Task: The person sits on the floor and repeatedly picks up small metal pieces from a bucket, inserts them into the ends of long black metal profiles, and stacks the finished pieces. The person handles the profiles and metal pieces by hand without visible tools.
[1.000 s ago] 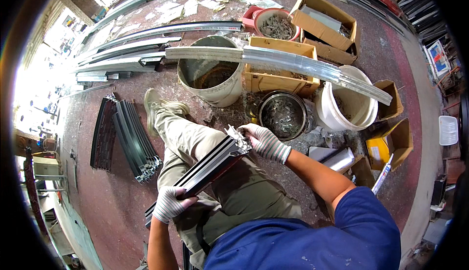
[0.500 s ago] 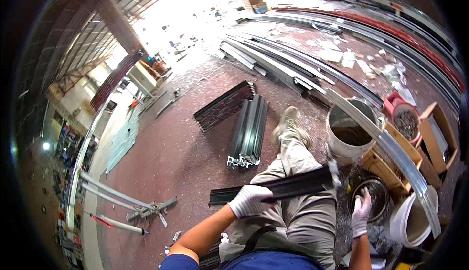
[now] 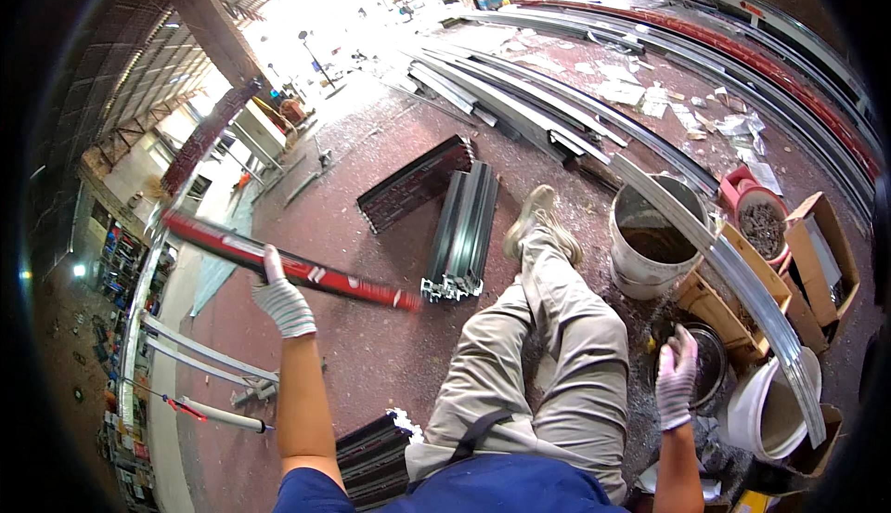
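Observation:
My left hand (image 3: 283,301), in a striped white glove, is closed around a long metal profile (image 3: 348,283) faced with red film. The profile is raised to the left over the floor, and its right end is blurred. My right hand (image 3: 677,381), gloved alike, hovers at the left rim of a dark round pan (image 3: 713,397). Its fingers are curled together, and anything between them is too small to make out. Ahead of my legs lies a stack of dark profiles (image 3: 461,230), with another film-covered stack (image 3: 413,185) beside it. More dark profiles (image 3: 371,453) lie by my left hip.
To the right stand a grey bucket (image 3: 631,267), a white bucket (image 3: 742,415), a red tub (image 3: 781,251), a wooden box (image 3: 710,313) and a cardboard box (image 3: 840,281). A silvery metal strip (image 3: 752,295) slants over them. Long metal bars (image 3: 520,104) lie farther off.
My left hand has swung the profile from over my lap to the far left, and its red face now shows. My right hand stays by the pan, its fingers drawn closer together.

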`<action>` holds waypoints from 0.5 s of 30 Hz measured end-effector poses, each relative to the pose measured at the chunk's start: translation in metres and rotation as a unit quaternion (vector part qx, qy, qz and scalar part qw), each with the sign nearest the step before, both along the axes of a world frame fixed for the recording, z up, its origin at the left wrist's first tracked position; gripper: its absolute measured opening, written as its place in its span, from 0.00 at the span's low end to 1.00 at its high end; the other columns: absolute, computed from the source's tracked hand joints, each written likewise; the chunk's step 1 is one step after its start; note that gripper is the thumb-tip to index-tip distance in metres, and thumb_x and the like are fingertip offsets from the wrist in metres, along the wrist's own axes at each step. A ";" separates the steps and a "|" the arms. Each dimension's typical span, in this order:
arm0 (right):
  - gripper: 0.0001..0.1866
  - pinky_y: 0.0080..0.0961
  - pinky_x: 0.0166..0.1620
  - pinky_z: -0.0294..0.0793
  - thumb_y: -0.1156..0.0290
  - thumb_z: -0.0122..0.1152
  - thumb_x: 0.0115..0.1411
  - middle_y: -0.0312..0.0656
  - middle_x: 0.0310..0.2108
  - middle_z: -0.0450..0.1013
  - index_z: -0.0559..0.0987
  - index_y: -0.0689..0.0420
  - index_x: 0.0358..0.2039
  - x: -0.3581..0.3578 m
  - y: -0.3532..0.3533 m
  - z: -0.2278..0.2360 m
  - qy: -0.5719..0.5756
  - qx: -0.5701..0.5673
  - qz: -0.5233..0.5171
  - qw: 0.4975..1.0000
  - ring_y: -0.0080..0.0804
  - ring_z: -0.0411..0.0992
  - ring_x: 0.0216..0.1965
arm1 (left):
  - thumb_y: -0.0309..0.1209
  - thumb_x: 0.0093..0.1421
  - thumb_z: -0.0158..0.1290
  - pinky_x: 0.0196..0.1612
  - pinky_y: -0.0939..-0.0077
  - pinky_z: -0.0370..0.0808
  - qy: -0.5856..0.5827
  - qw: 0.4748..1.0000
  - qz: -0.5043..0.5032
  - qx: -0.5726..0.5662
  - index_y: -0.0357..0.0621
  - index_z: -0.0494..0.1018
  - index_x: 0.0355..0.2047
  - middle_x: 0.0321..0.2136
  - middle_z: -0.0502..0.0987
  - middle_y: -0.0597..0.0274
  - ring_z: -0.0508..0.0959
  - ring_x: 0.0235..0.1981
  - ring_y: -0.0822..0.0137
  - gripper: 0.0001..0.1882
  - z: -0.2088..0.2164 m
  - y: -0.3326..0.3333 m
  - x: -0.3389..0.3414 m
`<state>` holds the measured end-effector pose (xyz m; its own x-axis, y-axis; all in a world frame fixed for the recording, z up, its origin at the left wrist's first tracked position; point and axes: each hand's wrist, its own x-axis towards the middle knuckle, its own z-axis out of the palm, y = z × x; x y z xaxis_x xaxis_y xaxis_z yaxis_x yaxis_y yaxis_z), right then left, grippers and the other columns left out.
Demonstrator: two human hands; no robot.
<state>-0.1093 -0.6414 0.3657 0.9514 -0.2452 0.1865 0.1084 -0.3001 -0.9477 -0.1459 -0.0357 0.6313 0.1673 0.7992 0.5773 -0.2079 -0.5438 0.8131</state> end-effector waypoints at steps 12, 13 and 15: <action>0.37 0.55 0.74 0.49 0.54 0.70 0.58 0.45 0.70 0.65 0.73 0.46 0.68 -0.001 0.126 0.177 -0.336 -0.324 0.142 0.873 0.49 0.61 0.71 | 0.51 0.74 0.53 0.43 0.69 0.83 0.101 0.850 -0.351 -0.380 0.44 0.78 0.42 0.34 0.83 0.59 0.84 0.34 0.65 0.21 -0.053 -0.199 -0.035; 0.37 0.54 0.74 0.49 0.54 0.71 0.56 0.42 0.67 0.68 0.75 0.47 0.66 -0.007 0.131 0.179 -0.325 -0.358 0.127 0.866 0.48 0.62 0.71 | 0.53 0.74 0.53 0.43 0.66 0.84 0.108 0.820 -0.396 -0.399 0.42 0.77 0.42 0.34 0.84 0.56 0.85 0.34 0.63 0.23 -0.061 -0.210 -0.042; 0.33 0.53 0.73 0.49 0.55 0.72 0.54 0.39 0.60 0.74 0.78 0.49 0.61 -0.011 0.125 0.162 -0.310 -0.362 0.126 0.870 0.45 0.66 0.67 | 0.55 0.72 0.55 0.44 0.61 0.86 0.164 0.771 -0.437 -0.434 0.36 0.78 0.45 0.38 0.85 0.47 0.87 0.39 0.55 0.28 -0.087 -0.227 -0.050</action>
<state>-0.1202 -0.5168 0.5277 0.6187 0.3520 0.7024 0.6811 -0.6859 -0.2562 -0.1960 -0.2631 0.5448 0.8833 0.3602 -0.3001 0.1084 0.4659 0.8782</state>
